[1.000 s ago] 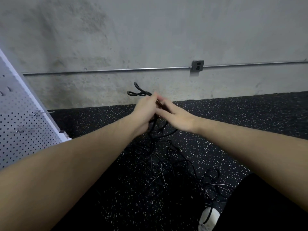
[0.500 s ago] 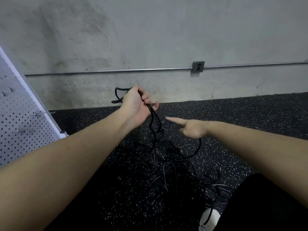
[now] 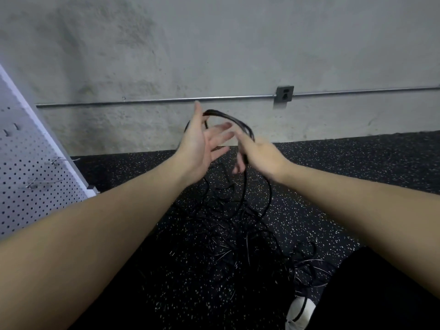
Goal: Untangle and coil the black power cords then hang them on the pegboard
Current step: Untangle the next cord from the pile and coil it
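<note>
Black cords [image 3: 228, 117] loop over one left hand [image 3: 200, 144], two hands raised.

Bare arms, no sleeves

Left hand [image 3: 198, 148] and right hand [image 3: 260, 154] ungloved, black trousers [image 3: 371, 294], white shoe [image 3: 298, 314] poking out.

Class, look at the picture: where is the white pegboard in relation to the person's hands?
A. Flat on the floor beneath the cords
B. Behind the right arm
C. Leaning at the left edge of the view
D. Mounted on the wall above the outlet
C: the pegboard stands tilted at the left edge, well left of the left hand and the right hand.
</note>
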A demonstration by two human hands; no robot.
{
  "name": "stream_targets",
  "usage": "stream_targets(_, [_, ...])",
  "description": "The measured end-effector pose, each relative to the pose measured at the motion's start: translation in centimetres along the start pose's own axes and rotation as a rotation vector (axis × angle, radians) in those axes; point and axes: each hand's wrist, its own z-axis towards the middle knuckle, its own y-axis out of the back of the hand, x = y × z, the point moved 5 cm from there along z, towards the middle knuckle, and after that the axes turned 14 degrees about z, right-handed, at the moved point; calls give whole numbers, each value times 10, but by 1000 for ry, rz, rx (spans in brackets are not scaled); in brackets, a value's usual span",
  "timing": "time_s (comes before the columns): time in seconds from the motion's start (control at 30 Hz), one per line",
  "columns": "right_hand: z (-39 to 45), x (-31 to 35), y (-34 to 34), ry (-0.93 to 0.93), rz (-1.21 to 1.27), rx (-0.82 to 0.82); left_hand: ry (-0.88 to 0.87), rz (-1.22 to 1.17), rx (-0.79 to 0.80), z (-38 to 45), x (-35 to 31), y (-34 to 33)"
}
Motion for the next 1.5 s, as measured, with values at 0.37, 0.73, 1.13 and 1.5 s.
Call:
stream_targets(0.37, [14, 17, 5, -183, 965, -88, -211, 931, 500, -25, 51, -41])
stream_targets(0.73, [-14, -29, -8, -334, 366, 349, 33, 237, 83, -12, 25, -24])
stream_targets(1.13, [-15, -45, -11, -255, -371, 419, 25, -189, -96, 10, 11, 6])
stream_targets(1.5, [16, -9, -1, -133, 609, 49, -4, 591, 437, -10, 52, -19])
